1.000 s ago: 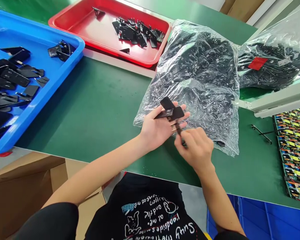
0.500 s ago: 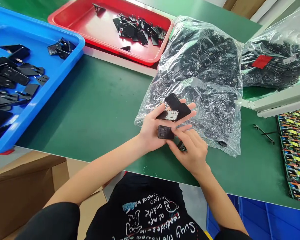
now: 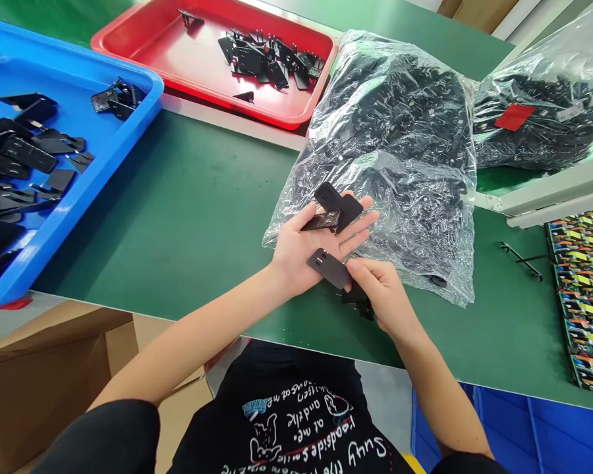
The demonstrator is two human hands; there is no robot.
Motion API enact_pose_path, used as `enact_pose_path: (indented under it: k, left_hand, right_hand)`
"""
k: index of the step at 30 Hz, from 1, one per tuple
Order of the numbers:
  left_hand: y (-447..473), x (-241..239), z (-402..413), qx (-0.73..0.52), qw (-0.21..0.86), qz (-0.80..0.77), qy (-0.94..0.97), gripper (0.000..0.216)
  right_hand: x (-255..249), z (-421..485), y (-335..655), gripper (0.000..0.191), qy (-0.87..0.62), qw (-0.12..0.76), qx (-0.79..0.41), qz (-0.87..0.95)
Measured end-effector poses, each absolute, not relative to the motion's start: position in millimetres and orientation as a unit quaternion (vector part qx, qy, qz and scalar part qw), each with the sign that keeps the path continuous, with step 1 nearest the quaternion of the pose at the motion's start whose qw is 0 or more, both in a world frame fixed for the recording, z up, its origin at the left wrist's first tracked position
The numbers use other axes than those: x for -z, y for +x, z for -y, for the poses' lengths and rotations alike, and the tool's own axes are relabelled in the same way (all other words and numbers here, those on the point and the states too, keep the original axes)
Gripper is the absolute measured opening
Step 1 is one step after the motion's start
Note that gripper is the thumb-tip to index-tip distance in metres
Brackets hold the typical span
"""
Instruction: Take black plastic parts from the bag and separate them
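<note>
My left hand (image 3: 296,253) is turned palm up with its fingers stretched out. Several flat black plastic pieces (image 3: 350,209) lie across those fingers, and the thumb rests against one of them. Over the left palm, a longer black plastic plate with small slots (image 3: 329,266) is pinched between the thumb and fingers of my right hand (image 3: 380,286). More dark parts (image 3: 358,299) show beneath the right fingers; whether that hand grips them I cannot tell. Beyond both hands is a clear plastic bag (image 3: 390,131) full of black parts.
At left stands a blue tray (image 3: 113,151) of black pieces, with a red tray (image 3: 148,59) of similar pieces behind. Another filled bag (image 3: 538,131) and a pale metal bar (image 3: 558,187) are at right, near rows of circuit boards (image 3: 583,296). A cardboard box (image 3: 54,375) sits below the table.
The plate in my right hand has turned, now showing its long flat face. My left hand has shifted slightly left, and the pieces on its fingers have tilted.
</note>
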State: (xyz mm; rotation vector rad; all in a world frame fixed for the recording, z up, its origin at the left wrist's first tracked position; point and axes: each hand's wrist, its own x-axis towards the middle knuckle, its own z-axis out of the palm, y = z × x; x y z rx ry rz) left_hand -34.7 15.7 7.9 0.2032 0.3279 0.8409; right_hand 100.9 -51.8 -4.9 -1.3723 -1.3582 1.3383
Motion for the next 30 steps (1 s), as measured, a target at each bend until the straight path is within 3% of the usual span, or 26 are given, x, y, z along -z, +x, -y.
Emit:
enact_pose_path:
  k: [9, 21, 26, 30]
  left_hand:
    - [-36, -14, -15, -0.423, 0.886, -0.147, 0.122, 0.041]
    - [-40, 0, -23, -0.46, 0.873, -0.161, -0.002, 0.028]
    - [-40, 12, -28, -0.49, 0.845, -0.212, -0.044, 0.027]
    - [-42, 18, -26, -0.476, 0.853, -0.21, -0.032, 0.028]
  right_hand:
    - [0, 51, 101, 0.031, -0.519, 0.407, -0.537, 0.526]
    - [-11, 37, 109, 0.036, -0.536, 0.4, -0.434, 0.603]
    - [-58, -14, 93, 0.037, -0.528, 0.405, -0.382, 0.641]
    - [-76, -96, 48, 0.037, -0.545, 0.39, -0.471, 0.573]
